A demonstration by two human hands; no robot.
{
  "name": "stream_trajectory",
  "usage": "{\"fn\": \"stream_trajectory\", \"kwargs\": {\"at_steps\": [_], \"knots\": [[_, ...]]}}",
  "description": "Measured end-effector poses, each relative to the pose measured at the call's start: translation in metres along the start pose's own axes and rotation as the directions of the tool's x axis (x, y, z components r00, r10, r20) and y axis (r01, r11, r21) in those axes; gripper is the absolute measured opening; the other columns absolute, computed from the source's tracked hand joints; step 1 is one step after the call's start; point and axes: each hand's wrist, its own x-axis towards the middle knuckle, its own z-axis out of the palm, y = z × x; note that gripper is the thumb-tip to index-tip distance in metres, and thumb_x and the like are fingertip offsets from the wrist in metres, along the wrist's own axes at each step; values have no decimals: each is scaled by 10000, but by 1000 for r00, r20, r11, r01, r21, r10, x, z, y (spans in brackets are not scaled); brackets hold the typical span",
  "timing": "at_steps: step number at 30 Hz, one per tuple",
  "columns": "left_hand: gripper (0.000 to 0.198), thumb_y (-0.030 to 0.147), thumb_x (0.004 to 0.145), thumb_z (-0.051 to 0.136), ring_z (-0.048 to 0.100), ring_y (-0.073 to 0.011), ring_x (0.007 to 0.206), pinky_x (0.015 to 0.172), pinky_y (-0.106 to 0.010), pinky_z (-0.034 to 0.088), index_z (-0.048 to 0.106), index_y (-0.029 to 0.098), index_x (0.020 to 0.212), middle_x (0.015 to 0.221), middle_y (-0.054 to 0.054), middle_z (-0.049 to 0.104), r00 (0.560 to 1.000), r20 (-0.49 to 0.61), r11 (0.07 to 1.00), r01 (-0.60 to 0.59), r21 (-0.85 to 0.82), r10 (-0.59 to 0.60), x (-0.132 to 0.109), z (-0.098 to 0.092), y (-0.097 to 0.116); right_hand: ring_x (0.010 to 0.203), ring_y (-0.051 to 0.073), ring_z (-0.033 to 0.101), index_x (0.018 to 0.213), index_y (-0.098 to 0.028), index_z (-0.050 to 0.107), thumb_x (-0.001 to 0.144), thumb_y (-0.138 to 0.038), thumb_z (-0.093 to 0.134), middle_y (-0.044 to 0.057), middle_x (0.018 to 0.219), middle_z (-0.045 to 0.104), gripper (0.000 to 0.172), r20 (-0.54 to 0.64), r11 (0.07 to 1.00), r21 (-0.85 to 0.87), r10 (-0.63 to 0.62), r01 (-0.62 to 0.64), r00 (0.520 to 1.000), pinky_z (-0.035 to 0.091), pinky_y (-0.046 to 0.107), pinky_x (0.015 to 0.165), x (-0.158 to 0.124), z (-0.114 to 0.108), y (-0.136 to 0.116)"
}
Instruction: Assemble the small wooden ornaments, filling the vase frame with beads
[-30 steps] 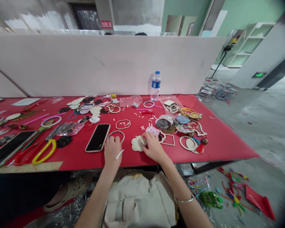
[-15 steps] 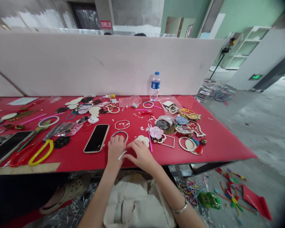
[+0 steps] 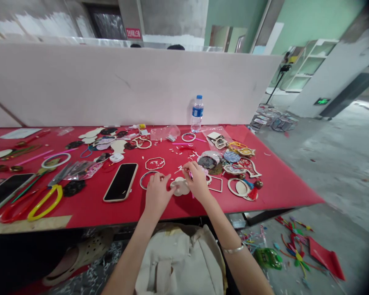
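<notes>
A cream flower-shaped piece [image 3: 181,187] lies between my two hands near the table's front. My left hand [image 3: 158,191] has thumb and forefinger closed at its left edge. The fingers of my right hand [image 3: 198,178] are bent together above its right side; whatever they pinch is too small to make out. This hand partly hides a pink flower-shaped piece [image 3: 194,172]. A patterned ring [image 3: 143,180] lies behind my left hand, and a thin openwork frame [image 3: 155,164] sits farther back. Small white scraps [image 3: 180,168] lie near my right fingertips.
A phone [image 3: 121,182] and yellow-handled scissors [image 3: 46,203] lie to the left. Rings, tassels and a square frame [image 3: 216,184] crowd the right. A water bottle [image 3: 197,114] stands by the white partition [image 3: 126,86]. Cuttings and a green bottle [image 3: 268,258] are on the floor.
Both hands have moved right and apart, from beside the ring to the cream flower-shaped piece. The thin white strip seen between them no longer shows there. The view has shifted slightly.
</notes>
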Motion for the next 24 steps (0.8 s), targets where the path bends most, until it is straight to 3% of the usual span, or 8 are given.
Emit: {"fn": "stream_trajectory", "kwargs": {"at_steps": [3, 6, 9, 16, 19, 22, 24], "knots": [[316, 396, 748, 692, 510, -282, 983, 838, -388, 460, 714, 188, 984, 1052, -106, 584, 999, 45, 999, -17, -41, 19, 0, 5, 9, 1021, 223, 548, 1087, -198, 567, 801, -42, 432, 94, 1101, 589, 353, 138, 981, -194, 9, 18, 990, 419, 373, 912, 0, 5, 16], [267, 348, 742, 697, 508, -273, 967, 839, -376, 470, 715, 169, 939, 1031, -108, 592, 999, 35, 995, -24, -102, 27, -1, 10, 11, 1108, 229, 530, 1263, -182, 458, 788, -44, 433, 116, 1207, 566, 495, 232, 977, -207, -4, 53, 973, 397, 400, 977, -8, 12, 20], [283, 315, 752, 680, 504, -276, 967, 847, -381, 466, 697, 150, 982, 1044, -116, 592, 999, 27, 992, -39, -124, 43, -2, 14, 7, 1141, 232, 523, 1312, -155, 396, 770, -34, 417, 137, 1238, 558, 556, 269, 982, -181, -4, 55, 963, 384, 414, 996, -14, 16, 16], [284, 318, 775, 658, 517, -278, 978, 841, -395, 453, 698, 185, 1022, 1074, -101, 607, 997, 71, 991, -4, -137, 14, -2, 13, 5, 1021, 198, 564, 1285, -172, 387, 700, -14, 422, 112, 1230, 550, 607, 210, 999, -3, 48, -48, 976, 404, 427, 966, -13, 18, 17], [339, 352, 772, 660, 498, -308, 1029, 866, -429, 444, 690, 186, 1066, 1126, -116, 594, 999, 48, 989, 31, -142, -24, -2, 12, 7, 981, 172, 557, 1255, -187, 401, 685, -37, 454, 104, 1221, 527, 592, 159, 984, 156, 65, -90, 985, 448, 377, 925, -12, 18, 19], [364, 360, 748, 686, 474, -311, 1092, 941, -440, 418, 682, 179, 1064, 1190, -125, 561, 999, -18, 963, 29, -269, -36, -2, 12, 6, 942, 150, 553, 1242, -208, 396, 741, -109, 492, 92, 1198, 521, 519, 81, 930, 351, 89, -112, 993, 476, 329, 869, -11, 14, 18], [328, 329, 749, 682, 487, -281, 1107, 972, -420, 410, 668, 188, 1045, 1195, -109, 560, 998, -41, 898, 23, -440, -46, -2, 12, 3, 893, 134, 557, 1240, -221, 387, 765, -162, 527, 81, 1178, 523, 498, 54, 884, 450, 113, -125, 992, 485, 302, 824, -10, 11, 17]]}}
